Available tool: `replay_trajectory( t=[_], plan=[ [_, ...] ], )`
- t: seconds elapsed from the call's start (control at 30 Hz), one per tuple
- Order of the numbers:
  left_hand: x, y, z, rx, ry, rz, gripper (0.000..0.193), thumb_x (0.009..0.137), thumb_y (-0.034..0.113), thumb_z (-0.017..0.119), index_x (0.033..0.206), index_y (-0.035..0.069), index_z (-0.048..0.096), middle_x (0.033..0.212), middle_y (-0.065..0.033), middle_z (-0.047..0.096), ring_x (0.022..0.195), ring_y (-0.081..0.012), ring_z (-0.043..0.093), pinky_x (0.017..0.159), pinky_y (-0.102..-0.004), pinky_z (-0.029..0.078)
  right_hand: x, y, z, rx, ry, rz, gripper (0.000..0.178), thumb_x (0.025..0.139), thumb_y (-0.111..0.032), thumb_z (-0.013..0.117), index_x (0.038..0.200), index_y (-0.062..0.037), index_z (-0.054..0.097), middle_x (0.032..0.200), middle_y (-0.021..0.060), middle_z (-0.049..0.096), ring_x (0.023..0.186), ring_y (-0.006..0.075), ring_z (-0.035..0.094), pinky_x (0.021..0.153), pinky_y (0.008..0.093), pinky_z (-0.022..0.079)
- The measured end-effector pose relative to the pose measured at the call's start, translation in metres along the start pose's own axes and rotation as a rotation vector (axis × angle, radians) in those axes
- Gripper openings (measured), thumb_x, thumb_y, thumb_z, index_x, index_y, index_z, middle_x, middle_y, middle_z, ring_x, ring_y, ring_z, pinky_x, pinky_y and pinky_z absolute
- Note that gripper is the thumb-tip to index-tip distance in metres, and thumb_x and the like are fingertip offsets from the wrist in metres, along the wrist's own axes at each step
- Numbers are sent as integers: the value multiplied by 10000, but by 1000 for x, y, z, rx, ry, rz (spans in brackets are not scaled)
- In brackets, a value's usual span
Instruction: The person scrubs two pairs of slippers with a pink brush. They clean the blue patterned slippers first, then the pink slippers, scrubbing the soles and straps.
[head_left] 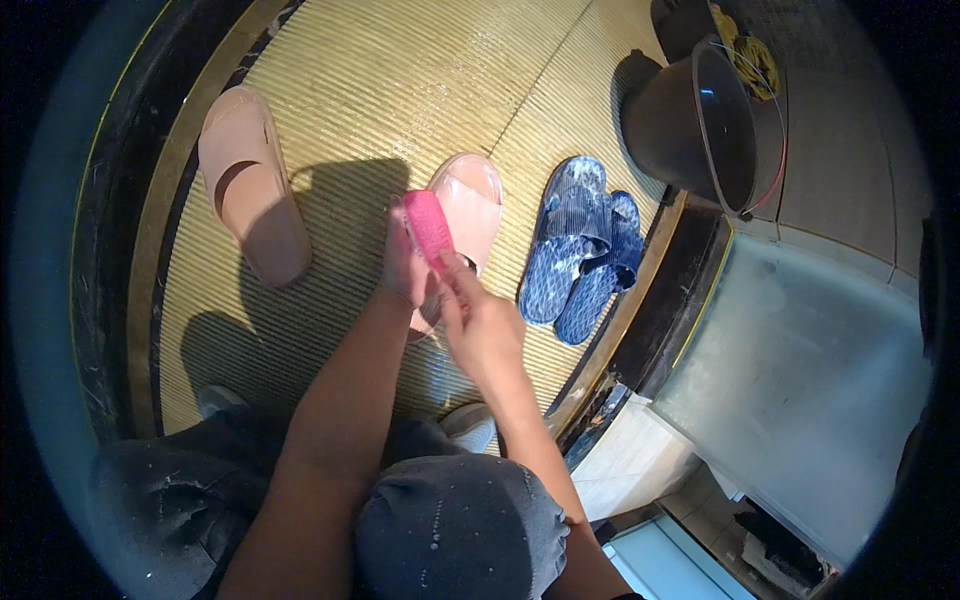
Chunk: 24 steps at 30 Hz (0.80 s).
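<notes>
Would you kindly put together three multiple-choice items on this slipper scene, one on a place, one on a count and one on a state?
1. Where do the blue slippers lie?
A. right of the pink slipper
B. inside the bucket
C. on the person's knee

2. How many blue slippers are there?
A. one
B. two
C. four

3. What is the state of the left hand?
A. open and empty
B. resting on the bucket
C. closed on a pink brush

Answers:
1 A, they lie on the yellow ribbed floor to its right.
2 B, two lie overlapping.
3 C, the brush sits in its grip, with the right hand beside it.
</notes>
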<state>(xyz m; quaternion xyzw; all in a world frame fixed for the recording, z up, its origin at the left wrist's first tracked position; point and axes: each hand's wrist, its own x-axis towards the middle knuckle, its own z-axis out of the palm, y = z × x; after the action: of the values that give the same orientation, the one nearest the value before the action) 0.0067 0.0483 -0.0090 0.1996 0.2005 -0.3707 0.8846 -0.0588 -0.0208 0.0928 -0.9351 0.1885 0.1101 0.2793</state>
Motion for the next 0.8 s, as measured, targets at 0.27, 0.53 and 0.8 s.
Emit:
replay_trajectory(
  t=[0.27, 0.53, 0.8],
  plan=[
    [10, -1, 4, -279, -186, -73, 895, 882, 738, 113, 1503, 111, 260, 1499, -142, 344, 1352, -328, 366, 1127, -465, 282, 6, 10, -9, -7, 22, 156, 363, 952, -250, 531, 1296, -142, 574, 771, 212, 667, 683, 377, 664, 581, 428, 510],
    [14, -8, -1, -246, -49, -105, 861, 904, 711, 217, 1489, 81, 264, 1489, -177, 344, 1364, -339, 353, 1131, -476, 285, -23, 69, 24, 347, 271, 107, 396, 981, -211, 528, 1361, -101, 521, 1100, 215, 664, 737, 176, 673, 662, 303, 511],
    [11, -23, -12, -82, -65, -10, 644, 892, 358, 594, 1406, 50, 358, 1366, -128, 455, 1285, -265, 429, 1096, -410, 338, -58, 78, 53, 832, 158, 357, 440, 1004, -194, 498, 1398, -7, 446, 1213, 108, 589, 1017, 133, 511, 867, 245, 394]
  ],
)
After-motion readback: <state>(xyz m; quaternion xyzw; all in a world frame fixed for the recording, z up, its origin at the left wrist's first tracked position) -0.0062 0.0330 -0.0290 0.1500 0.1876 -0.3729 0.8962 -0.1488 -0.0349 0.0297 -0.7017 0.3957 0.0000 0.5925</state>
